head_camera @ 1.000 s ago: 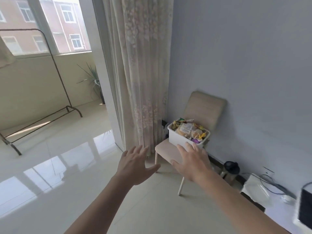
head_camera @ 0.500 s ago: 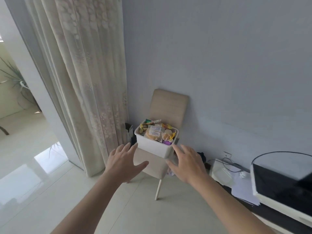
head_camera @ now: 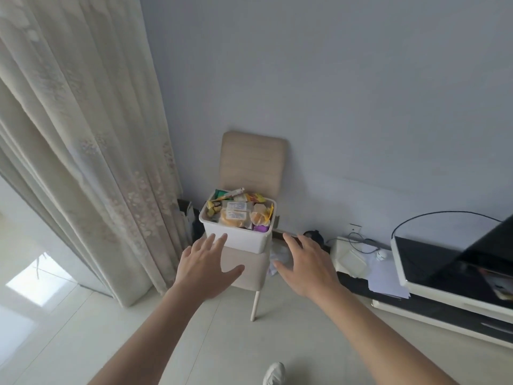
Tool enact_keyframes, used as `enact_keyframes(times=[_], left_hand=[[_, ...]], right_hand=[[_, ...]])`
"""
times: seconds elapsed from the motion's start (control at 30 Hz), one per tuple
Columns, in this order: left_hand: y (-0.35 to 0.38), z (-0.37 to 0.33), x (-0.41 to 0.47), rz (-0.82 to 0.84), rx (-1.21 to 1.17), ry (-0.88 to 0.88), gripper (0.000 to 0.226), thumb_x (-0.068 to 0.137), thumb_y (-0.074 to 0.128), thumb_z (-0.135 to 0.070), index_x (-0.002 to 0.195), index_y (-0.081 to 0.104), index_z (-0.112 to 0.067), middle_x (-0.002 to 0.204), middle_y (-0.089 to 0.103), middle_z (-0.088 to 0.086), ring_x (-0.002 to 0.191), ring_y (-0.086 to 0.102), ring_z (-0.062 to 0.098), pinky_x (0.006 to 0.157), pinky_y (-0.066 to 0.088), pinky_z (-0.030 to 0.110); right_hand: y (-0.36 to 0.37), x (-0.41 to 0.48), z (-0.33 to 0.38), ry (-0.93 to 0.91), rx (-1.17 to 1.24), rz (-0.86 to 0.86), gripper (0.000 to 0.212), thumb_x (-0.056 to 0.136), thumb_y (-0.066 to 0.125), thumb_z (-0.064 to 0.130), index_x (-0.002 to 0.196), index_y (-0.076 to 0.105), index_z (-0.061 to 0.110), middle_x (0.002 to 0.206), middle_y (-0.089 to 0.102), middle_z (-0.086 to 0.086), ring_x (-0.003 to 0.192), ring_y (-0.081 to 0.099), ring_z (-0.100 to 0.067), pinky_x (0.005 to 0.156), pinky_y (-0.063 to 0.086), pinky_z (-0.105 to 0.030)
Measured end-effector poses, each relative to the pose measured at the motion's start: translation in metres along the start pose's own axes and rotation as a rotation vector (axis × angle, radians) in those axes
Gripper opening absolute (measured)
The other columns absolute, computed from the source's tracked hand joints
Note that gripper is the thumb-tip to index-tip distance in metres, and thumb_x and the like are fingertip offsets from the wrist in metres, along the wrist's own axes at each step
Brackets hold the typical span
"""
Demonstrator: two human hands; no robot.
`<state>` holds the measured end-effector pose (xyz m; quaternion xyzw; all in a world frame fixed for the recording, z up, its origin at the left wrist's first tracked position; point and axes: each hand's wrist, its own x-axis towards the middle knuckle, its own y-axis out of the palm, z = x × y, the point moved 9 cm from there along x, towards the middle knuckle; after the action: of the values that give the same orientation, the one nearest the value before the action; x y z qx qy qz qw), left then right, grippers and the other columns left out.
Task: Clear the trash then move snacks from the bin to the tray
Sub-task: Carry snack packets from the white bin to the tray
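Observation:
A white plastic bin [head_camera: 244,238] stands on the seat of a beige chair [head_camera: 251,159] against the grey wall. It is heaped with wrapped snacks [head_camera: 238,212], among them yellow and orange packets and a purple one. My left hand [head_camera: 205,268] is stretched out with fingers spread, its fingertips just short of the bin's lower left side. My right hand [head_camera: 304,266] reaches out to the right of the bin, fingers apart, holding nothing. No tray is in view.
A patterned curtain [head_camera: 91,151] hangs to the left of the chair. A low TV stand [head_camera: 433,304] with a black screen [head_camera: 455,262], papers and cables sits at the right. Crumpled white paper [head_camera: 277,254] lies beside the chair. My shoe [head_camera: 274,373] shows on the tiled floor.
The view has swung right and closer to the chair, so the bin looks larger and centred. Both hands have spread apart and come nearer the bin's sides.

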<state>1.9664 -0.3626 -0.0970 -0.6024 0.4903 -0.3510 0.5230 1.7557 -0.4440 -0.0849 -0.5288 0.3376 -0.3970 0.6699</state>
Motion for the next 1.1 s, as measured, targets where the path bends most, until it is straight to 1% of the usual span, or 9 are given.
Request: enact_keyframes(times=[0.23, 0.37, 0.47, 0.6, 0.67, 0.73, 0.87, 0.97, 1.1], left_hand=[[0.005, 0.022, 0.065, 0.033, 0.039, 0.004, 0.093, 0.088, 0.038, -0.082, 0.162, 0.010, -0.032, 0.169, 0.018, -0.002, 0.155, 0.017, 0.025, 0.125, 0.016, 0.046], [0.009, 0.036, 0.120, 0.030, 0.052, -0.007, 0.094, 0.086, 0.037, -0.082, 0.161, 0.013, -0.032, 0.165, 0.025, -0.007, 0.152, 0.023, 0.022, 0.125, 0.021, 0.045], [0.011, 0.042, 0.170, 0.030, 0.063, -0.024, 0.093, 0.086, 0.037, -0.082, 0.160, 0.016, -0.032, 0.164, 0.028, -0.008, 0.151, 0.025, 0.020, 0.124, 0.022, 0.044], [0.012, 0.037, 0.238, 0.049, 0.065, -0.034, 0.087, 0.088, 0.040, -0.080, 0.158, 0.019, -0.033, 0.164, 0.029, -0.006, 0.150, 0.027, 0.021, 0.123, 0.022, 0.044], [0.012, 0.032, 0.268, 0.051, 0.057, -0.039, 0.085, 0.089, 0.043, -0.077, 0.158, 0.020, -0.032, 0.163, 0.029, -0.006, 0.150, 0.027, 0.021, 0.123, 0.021, 0.043], [0.012, 0.028, 0.296, 0.041, 0.039, -0.045, 0.084, 0.090, 0.044, -0.076, 0.158, 0.021, -0.031, 0.163, 0.031, -0.006, 0.150, 0.028, 0.020, 0.122, 0.022, 0.042], [0.025, 0.032, 0.343, 0.037, -0.014, -0.065, 0.084, 0.090, 0.046, -0.074, 0.158, 0.022, -0.030, 0.163, 0.032, -0.007, 0.149, 0.029, 0.018, 0.122, 0.024, 0.043], [0.039, 0.042, 0.369, 0.050, -0.048, -0.087, 0.088, 0.089, 0.048, -0.074, 0.160, 0.018, -0.031, 0.165, 0.029, -0.007, 0.151, 0.027, 0.019, 0.122, 0.023, 0.044], [0.055, 0.058, 0.401, 0.053, -0.138, -0.095, 0.087, 0.089, 0.055, -0.069, 0.160, 0.021, -0.032, 0.164, 0.031, -0.008, 0.150, 0.029, 0.019, 0.122, 0.026, 0.047]], right_hand=[[0.027, 0.077, 0.000, 0.010, 0.050, 0.020, 0.073, 0.094, 0.045, 0.066, 0.155, 0.026, 0.030, 0.157, 0.037, 0.000, 0.145, 0.034, -0.022, 0.110, 0.043, -0.046], [0.044, 0.137, 0.004, -0.017, 0.072, 0.044, 0.071, 0.095, 0.046, 0.065, 0.155, 0.023, 0.033, 0.157, 0.038, -0.002, 0.145, 0.036, -0.025, 0.110, 0.043, -0.044], [0.054, 0.191, -0.003, -0.015, 0.100, 0.064, 0.069, 0.095, 0.046, 0.066, 0.153, 0.024, 0.037, 0.159, 0.035, 0.000, 0.145, 0.035, -0.024, 0.111, 0.042, -0.045], [0.065, 0.259, -0.023, -0.025, 0.127, 0.089, 0.066, 0.094, 0.045, 0.066, 0.150, 0.029, 0.035, 0.151, 0.044, 0.002, 0.136, 0.045, -0.022, 0.101, 0.051, -0.041], [0.066, 0.290, -0.034, -0.029, 0.140, 0.092, 0.065, 0.095, 0.047, 0.063, 0.149, 0.031, 0.032, 0.147, 0.047, 0.002, 0.133, 0.048, -0.022, 0.098, 0.052, -0.039], [0.067, 0.318, -0.045, -0.034, 0.133, 0.101, 0.063, 0.096, 0.047, 0.062, 0.149, 0.032, 0.030, 0.148, 0.046, 0.000, 0.134, 0.047, -0.023, 0.099, 0.050, -0.039], [0.076, 0.364, -0.066, -0.025, 0.140, 0.143, 0.071, 0.097, 0.047, 0.060, 0.156, 0.026, 0.026, 0.159, 0.035, -0.004, 0.142, 0.039, -0.027, 0.109, 0.043, -0.041], [0.081, 0.387, -0.076, -0.021, 0.210, 0.145, 0.073, 0.097, 0.048, 0.060, 0.158, 0.027, 0.026, 0.160, 0.036, -0.001, 0.145, 0.036, -0.023, 0.115, 0.036, -0.038], [0.090, 0.417, -0.082, -0.019, 0.326, 0.148, 0.071, 0.097, 0.050, 0.059, 0.157, 0.030, 0.027, 0.158, 0.039, 0.006, 0.144, 0.038, -0.015, 0.116, 0.033, -0.033]])
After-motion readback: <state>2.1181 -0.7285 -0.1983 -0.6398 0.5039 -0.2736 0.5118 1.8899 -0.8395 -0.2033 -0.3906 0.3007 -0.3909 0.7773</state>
